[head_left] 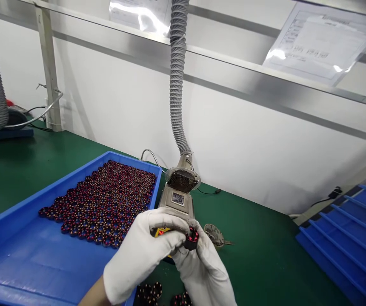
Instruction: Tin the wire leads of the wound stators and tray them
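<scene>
Both my hands wear white gloves with greyish, soiled fingertips. Between them is a small black ring-shaped part (191, 239) with red segments around its inside. My left hand (146, 246) pinches it from the left, thumb and fingers pressed together. From the right and below, my right hand (204, 263) closes around the same part. Just behind my fingers stands a metal solder pot (178, 199) with a small square opening on top and a yellow front with a red display, partly hidden by my left hand. Several similar rings (149, 293) lie on the table below my hands.
A blue tray (74, 272) on the left holds many such rings in rows. A round metal tin (214, 234) with a tool lies right of my hands. An exhaust hose (177, 85) hangs over the pot. Blue ribbed trays (352, 238) stand at the right on the green table (259, 238).
</scene>
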`<control>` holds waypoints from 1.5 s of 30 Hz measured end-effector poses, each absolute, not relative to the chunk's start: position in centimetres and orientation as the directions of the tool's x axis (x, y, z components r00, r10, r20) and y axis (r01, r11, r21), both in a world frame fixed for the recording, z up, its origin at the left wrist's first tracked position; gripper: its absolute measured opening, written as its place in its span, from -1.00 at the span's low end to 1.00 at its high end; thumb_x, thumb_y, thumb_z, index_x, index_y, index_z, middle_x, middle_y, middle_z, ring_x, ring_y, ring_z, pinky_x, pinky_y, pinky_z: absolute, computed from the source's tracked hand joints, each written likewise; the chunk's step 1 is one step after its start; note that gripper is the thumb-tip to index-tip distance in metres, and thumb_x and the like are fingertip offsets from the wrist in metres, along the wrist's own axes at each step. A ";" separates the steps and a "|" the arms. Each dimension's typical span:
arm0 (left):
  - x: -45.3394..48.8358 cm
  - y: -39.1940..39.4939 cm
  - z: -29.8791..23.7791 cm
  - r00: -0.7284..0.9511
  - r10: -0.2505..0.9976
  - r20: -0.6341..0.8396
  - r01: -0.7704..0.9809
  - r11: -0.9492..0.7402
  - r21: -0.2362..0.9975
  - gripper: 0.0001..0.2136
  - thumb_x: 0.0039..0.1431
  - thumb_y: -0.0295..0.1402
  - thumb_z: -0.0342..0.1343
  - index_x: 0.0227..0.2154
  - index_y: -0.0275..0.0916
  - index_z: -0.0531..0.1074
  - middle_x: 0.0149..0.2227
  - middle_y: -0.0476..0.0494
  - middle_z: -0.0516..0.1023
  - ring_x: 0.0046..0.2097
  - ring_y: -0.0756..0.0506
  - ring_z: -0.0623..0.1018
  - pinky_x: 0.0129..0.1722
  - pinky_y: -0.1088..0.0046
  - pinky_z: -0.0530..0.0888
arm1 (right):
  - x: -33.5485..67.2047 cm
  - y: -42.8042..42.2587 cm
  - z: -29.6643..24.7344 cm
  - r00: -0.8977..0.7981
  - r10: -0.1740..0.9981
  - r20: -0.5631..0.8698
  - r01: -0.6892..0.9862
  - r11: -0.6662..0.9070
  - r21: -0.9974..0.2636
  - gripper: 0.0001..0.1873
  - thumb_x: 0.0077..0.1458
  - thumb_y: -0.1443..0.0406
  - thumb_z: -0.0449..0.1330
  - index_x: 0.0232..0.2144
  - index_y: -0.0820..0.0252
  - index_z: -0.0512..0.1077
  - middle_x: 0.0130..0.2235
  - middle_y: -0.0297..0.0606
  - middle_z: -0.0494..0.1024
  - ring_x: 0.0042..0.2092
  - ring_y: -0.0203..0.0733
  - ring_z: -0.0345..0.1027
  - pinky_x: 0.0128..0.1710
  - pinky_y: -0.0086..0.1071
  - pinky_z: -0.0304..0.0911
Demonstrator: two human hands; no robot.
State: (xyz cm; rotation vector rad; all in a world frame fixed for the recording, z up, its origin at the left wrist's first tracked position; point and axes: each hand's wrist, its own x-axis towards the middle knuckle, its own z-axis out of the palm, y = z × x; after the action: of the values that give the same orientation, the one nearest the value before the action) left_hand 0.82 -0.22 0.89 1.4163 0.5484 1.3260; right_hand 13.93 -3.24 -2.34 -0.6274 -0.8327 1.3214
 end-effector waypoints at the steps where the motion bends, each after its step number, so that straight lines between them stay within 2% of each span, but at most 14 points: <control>1: 1.1 -0.3 0.6 0.247 0.868 0.431 -0.383 -0.321 0.866 -0.82 -0.09 -0.59 0.13 -0.55 -0.17 0.55 -0.38 0.00 0.59 -0.31 0.01 0.56 -0.30 0.62 0.48 | 13.9 -3.3 -2.4 0.061 0.983 0.175 -0.553 0.179 -0.814 -0.71 -0.14 0.14 0.40 -0.31 0.05 0.52 -0.25 -0.24 0.56 -0.23 -0.12 0.45 -0.14 -0.19 0.36; 5: 1.1 -0.6 -0.8 0.124 0.872 0.474 -0.585 -0.321 0.744 -0.83 0.00 -0.55 0.16 -0.46 -0.11 0.53 -0.33 0.06 0.58 -0.24 0.03 0.56 -0.24 0.64 0.48 | 14.0 -3.4 -2.5 0.062 0.984 0.169 -0.550 0.175 -0.816 -0.65 -0.19 0.11 0.42 -0.31 0.07 0.51 -0.26 -0.21 0.56 -0.21 -0.04 0.44 -0.16 -0.13 0.36; 8: 0.3 -0.5 -0.7 -0.015 0.887 0.462 -0.545 -0.395 0.739 -0.84 0.05 -0.48 0.17 -0.37 -0.04 0.51 -0.26 0.09 0.58 -0.16 0.03 0.54 -0.17 0.64 0.47 | 14.2 -3.5 -2.5 0.007 0.988 0.152 -0.583 0.128 -0.802 -0.65 -0.15 0.11 0.40 -0.28 0.07 0.51 -0.29 -0.19 0.57 -0.26 -0.05 0.46 -0.21 -0.11 0.37; 12: 0.3 -0.6 0.9 0.209 0.872 0.442 -0.273 -0.382 0.883 -0.81 -0.08 -0.58 0.18 -0.43 -0.15 0.55 -0.28 -0.02 0.58 -0.20 -0.02 0.55 -0.20 0.61 0.46 | 14.1 -3.4 -2.5 0.090 0.977 0.195 -0.572 0.211 -0.792 -0.68 -0.14 0.15 0.40 -0.29 0.08 0.51 -0.27 -0.21 0.57 -0.24 -0.10 0.46 -0.19 -0.19 0.38; 16: 1.3 -1.0 0.7 0.209 0.867 0.452 -0.387 -0.351 0.853 -0.84 -0.01 -0.57 0.13 -0.50 -0.18 0.52 -0.33 -0.02 0.54 -0.21 -0.03 0.54 -0.19 0.57 0.45 | 14.1 -3.1 -2.9 0.170 0.940 0.295 -0.486 0.340 -0.805 -0.69 -0.14 0.17 0.41 -0.30 0.11 0.49 -0.30 -0.22 0.57 -0.26 -0.14 0.47 -0.23 -0.30 0.40; 19: 1.3 -1.2 -0.6 0.126 0.874 0.470 -0.512 -0.348 0.785 -0.91 0.07 -0.45 0.19 -0.46 -0.10 0.50 -0.29 0.04 0.53 -0.11 -0.03 0.50 -0.08 0.57 0.42 | 14.2 -2.7 -3.4 0.266 0.840 0.473 -0.299 0.538 -0.788 -0.73 -0.12 0.26 0.41 -0.33 0.10 0.46 -0.28 -0.25 0.57 -0.26 -0.19 0.48 -0.26 -0.40 0.40; 23: 0.5 -0.9 -1.0 0.055 0.916 0.398 -0.512 -0.316 0.798 -0.94 0.08 -0.29 0.23 -0.35 -0.01 0.51 -0.18 0.09 0.54 -0.06 0.00 0.48 -0.05 0.61 0.39 | 13.8 -2.4 -4.1 0.385 0.550 0.741 0.147 0.756 -0.638 -0.76 -0.03 0.45 0.31 -0.32 0.09 0.40 -0.21 -0.28 0.53 -0.18 -0.23 0.46 -0.28 -0.45 0.41; 26: 1.0 -0.5 -0.5 0.283 0.923 0.261 -0.424 -0.124 0.897 -0.70 0.00 -0.25 0.28 -0.15 -0.11 0.50 -0.11 -0.07 0.55 -0.05 -0.07 0.50 -0.03 0.53 0.41 | 12.9 -2.4 -4.7 0.321 0.325 0.890 0.481 0.753 -0.448 -0.72 -0.04 0.54 0.25 -0.31 0.12 0.39 -0.17 -0.25 0.47 -0.15 -0.20 0.44 -0.24 -0.41 0.43; 29: 2.3 0.0 -0.8 0.362 0.913 0.189 -0.503 0.020 0.864 -0.79 -0.01 -0.27 0.29 -0.29 -0.23 0.55 -0.27 -0.11 0.59 -0.20 -0.05 0.54 -0.16 0.55 0.46 | 12.1 -2.3 -5.3 0.221 0.165 0.961 0.668 0.693 -0.272 -0.71 -0.04 0.55 0.24 -0.28 0.15 0.41 -0.15 -0.22 0.46 -0.14 -0.17 0.42 -0.14 -0.29 0.41; 31: 2.7 0.2 -1.2 0.269 0.944 0.193 -0.634 0.022 0.773 -0.86 -0.01 -0.28 0.30 -0.40 -0.22 0.56 -0.35 -0.05 0.59 -0.29 0.00 0.54 -0.24 0.60 0.46 | 11.8 -2.3 -5.4 0.223 0.151 0.963 0.672 0.692 -0.264 -0.73 -0.03 0.55 0.23 -0.28 0.16 0.40 -0.15 -0.22 0.45 -0.13 -0.15 0.41 -0.15 -0.26 0.41; 34: 2.1 0.3 -1.1 0.053 0.977 0.206 -0.745 -0.099 0.659 -0.84 -0.06 -0.24 0.33 -0.43 -0.19 0.55 -0.34 0.00 0.59 -0.26 0.01 0.55 -0.17 0.60 0.46 | 11.9 -2.5 -5.1 0.328 0.189 0.926 0.631 0.685 -0.363 -0.72 -0.04 0.56 0.24 -0.31 0.15 0.38 -0.16 -0.25 0.43 -0.13 -0.20 0.40 -0.19 -0.36 0.41; 36: 1.5 0.1 -0.4 0.051 0.978 0.200 -0.644 -0.121 0.756 -0.81 -0.08 -0.27 0.34 -0.36 -0.19 0.56 -0.28 -0.04 0.60 -0.20 -0.02 0.55 -0.14 0.58 0.46 | 11.9 -2.6 -4.8 0.349 0.172 0.921 0.632 0.683 -0.367 -0.72 -0.05 0.56 0.26 -0.33 0.15 0.37 -0.17 -0.27 0.43 -0.15 -0.22 0.41 -0.19 -0.38 0.40; 39: 1.3 -0.5 0.6 0.221 0.959 0.175 -0.461 -0.056 0.885 -0.79 -0.08 -0.41 0.32 -0.30 -0.22 0.57 -0.28 -0.11 0.61 -0.21 -0.07 0.57 -0.20 0.56 0.49 | 11.8 -2.6 -4.6 0.337 0.143 0.930 0.641 0.689 -0.339 -0.71 -0.05 0.58 0.24 -0.33 0.16 0.38 -0.16 -0.26 0.44 -0.14 -0.20 0.42 -0.17 -0.34 0.40; 45: 1.5 -0.9 0.2 -0.006 0.970 0.242 -0.574 -0.202 0.793 -0.92 -0.11 -0.45 0.32 -0.51 -0.14 0.57 -0.37 0.05 0.61 -0.33 0.06 0.57 -0.27 0.74 0.47 | 11.5 -2.5 -4.4 0.316 0.141 0.938 0.675 0.662 -0.327 -0.73 -0.04 0.57 0.23 -0.33 0.16 0.39 -0.19 -0.25 0.44 -0.16 -0.16 0.43 -0.20 -0.27 0.42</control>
State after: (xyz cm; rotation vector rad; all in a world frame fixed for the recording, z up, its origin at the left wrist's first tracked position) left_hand 1.47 -0.93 0.17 0.9321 0.5795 1.5528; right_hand 11.51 -2.54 -4.43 -0.8111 -1.2250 -0.4072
